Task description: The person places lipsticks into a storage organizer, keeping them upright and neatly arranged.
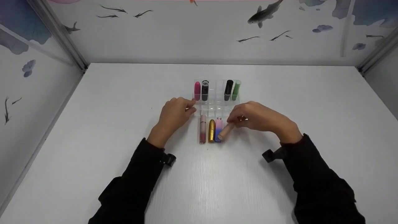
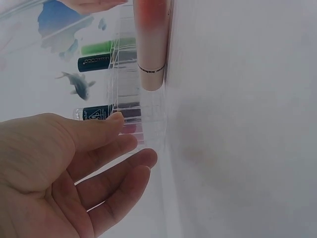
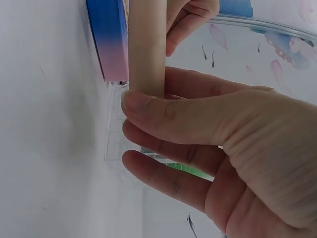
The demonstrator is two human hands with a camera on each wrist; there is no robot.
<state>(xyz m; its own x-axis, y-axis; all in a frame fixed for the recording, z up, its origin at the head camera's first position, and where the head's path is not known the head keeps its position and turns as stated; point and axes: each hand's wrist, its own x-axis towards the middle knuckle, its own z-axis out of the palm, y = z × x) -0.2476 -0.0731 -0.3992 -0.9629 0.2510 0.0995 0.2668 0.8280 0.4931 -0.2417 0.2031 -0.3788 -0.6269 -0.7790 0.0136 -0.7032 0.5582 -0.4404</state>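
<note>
My right hand (image 1: pixel 256 116) pinches a beige cosmetic tube (image 3: pixel 147 49) by one end, between thumb and fingers. The tube slants over the right side of a pink-to-blue lipstick tube (image 1: pixel 218 126) in the head view. At the left side of a clear divided organizer (image 1: pixel 214 107), my left hand (image 1: pixel 175 113) has its fingertips right by the edge, fingers loosely bent around nothing. A pink lip gloss (image 1: pixel 202 129) and a gold lipstick tube (image 1: pixel 211 131) lie in front of the organizer, left of the pink-to-blue one.
In the organizer's back row stand a bright pink tube (image 1: pixel 197 91), a black tube with a clear top (image 1: pixel 205 90), a plain black tube (image 1: pixel 229 90) and a green tube (image 1: pixel 236 90). The white table (image 1: pixel 124 93) meets fish-patterned walls (image 1: pixel 186 37) behind and at the sides.
</note>
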